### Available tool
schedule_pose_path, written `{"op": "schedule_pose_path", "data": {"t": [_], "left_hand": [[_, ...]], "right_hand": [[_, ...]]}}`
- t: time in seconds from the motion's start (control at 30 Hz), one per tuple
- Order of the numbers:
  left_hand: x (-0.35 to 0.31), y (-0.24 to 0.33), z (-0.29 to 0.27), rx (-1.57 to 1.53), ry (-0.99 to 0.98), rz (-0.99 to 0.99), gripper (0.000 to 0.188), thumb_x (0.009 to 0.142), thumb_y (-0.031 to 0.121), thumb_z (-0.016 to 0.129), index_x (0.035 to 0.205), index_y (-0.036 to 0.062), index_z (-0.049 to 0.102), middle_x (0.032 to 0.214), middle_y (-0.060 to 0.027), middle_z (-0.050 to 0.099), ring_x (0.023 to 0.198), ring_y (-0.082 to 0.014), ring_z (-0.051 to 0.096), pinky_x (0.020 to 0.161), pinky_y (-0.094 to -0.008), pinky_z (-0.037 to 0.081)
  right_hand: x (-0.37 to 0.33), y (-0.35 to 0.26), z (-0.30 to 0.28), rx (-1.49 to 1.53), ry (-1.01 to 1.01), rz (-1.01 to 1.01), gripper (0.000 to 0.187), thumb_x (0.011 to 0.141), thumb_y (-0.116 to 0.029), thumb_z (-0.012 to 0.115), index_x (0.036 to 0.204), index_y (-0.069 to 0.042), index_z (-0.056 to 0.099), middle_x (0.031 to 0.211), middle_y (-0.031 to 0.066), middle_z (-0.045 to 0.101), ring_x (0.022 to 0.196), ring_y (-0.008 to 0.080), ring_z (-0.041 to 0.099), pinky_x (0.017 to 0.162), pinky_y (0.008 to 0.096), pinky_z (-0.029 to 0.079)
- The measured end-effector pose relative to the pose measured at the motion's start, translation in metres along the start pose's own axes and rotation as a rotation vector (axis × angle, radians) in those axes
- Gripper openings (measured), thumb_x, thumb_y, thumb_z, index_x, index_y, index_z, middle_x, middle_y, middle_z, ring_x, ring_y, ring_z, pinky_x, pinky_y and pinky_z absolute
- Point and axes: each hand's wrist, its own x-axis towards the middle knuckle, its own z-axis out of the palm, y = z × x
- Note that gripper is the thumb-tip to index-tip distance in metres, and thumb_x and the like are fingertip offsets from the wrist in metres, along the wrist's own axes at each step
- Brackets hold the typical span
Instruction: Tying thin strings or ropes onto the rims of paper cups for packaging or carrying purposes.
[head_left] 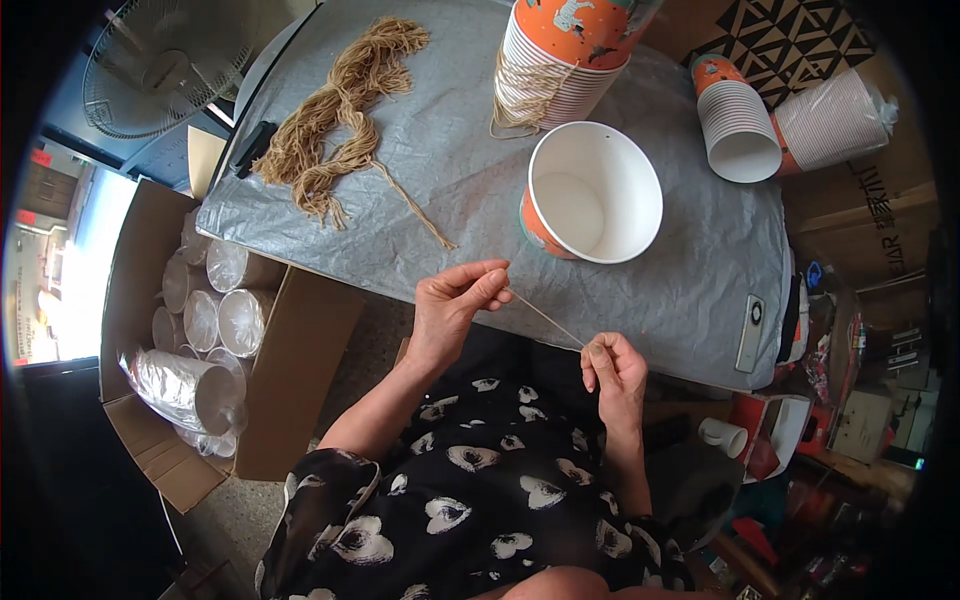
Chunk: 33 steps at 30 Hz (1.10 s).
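Between my hands, in front of the table's near edge, a thin tan string is stretched on a slant. My left hand pinches its upper end between thumb and fingertips. Lower and to the right, my right hand has its fingers curled closed on the other end. Just beyond my hands a white paper bucket with an orange outside stands with its open mouth up. A bundle of tan strings lies at the far left of the table, one strand trailing toward my left hand.
A tall stack of orange-and-white paper buckets, wound with string, stands at the back. More stacked cups lie at the far right. An open cardboard box of wrapped cups sits at the left. A phone-like grey object rests by the right edge.
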Motion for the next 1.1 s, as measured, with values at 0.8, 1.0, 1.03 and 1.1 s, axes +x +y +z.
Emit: {"op": "schedule_pose_path", "data": {"t": [0.8, 1.0, 1.03, 1.1], "left_hand": [[-0.023, 0.004, 0.047, 0.142, -0.176, -0.083, 0.017, 0.095, 0.013, 0.075, 0.107, 0.0015, 0.078, 0.099, -0.005, 0.077, 0.084, -0.0086, 0.069, 0.069, -0.0212, 0.051], [-0.001, 0.03, 0.048, 0.664, -0.296, 0.509, 0.018, 0.093, 0.004, 0.073, 0.111, 0.0, 0.075, 0.113, -0.0123, 0.074, 0.086, -0.0134, 0.071, 0.072, -0.0286, 0.06], [0.007, 0.045, 0.053, 0.853, -0.272, 0.713, 0.03, 0.088, 0.006, 0.077, 0.118, 0.0061, 0.073, 0.122, -0.0127, 0.071, 0.085, -0.0182, 0.073, 0.073, -0.0305, 0.061], [0.021, 0.067, 0.068, 1.104, -0.241, 0.78, 0.038, 0.086, 0.008, 0.078, 0.123, 0.0118, 0.07, 0.129, -0.01, 0.067, 0.085, -0.0229, 0.074, 0.071, -0.0328, 0.061]], "right_hand": [[0.016, -0.029, 0.041, -0.088, 0.152, -0.303, 0.007, 0.098, -0.008, 0.071, 0.098, -0.001, 0.069, 0.08, -0.0046, 0.062, 0.068, 0.0015, 0.049, 0.061, 0.019, 0.041], [0.024, -0.044, 0.023, 0.249, 0.096, -0.171, 0.012, 0.1, -0.012, 0.068, 0.096, 0.0, 0.066, 0.071, -0.0058, 0.056, 0.06, 0.0006, 0.044, 0.052, 0.0182, 0.033], [0.026, -0.051, 0.016, 0.218, 0.076, -0.168, 0.012, 0.1, -0.011, 0.067, 0.096, 0.0, 0.065, 0.07, -0.0057, 0.055, 0.059, 0.0005, 0.044, 0.051, 0.018, 0.033], [0.03, -0.069, 0.005, 0.161, 0.043, -0.158, 0.012, 0.1, -0.01, 0.066, 0.095, 0.0, 0.064, 0.067, -0.0056, 0.055, 0.056, -0.0006, 0.042, 0.049, 0.0177, 0.031]]}}
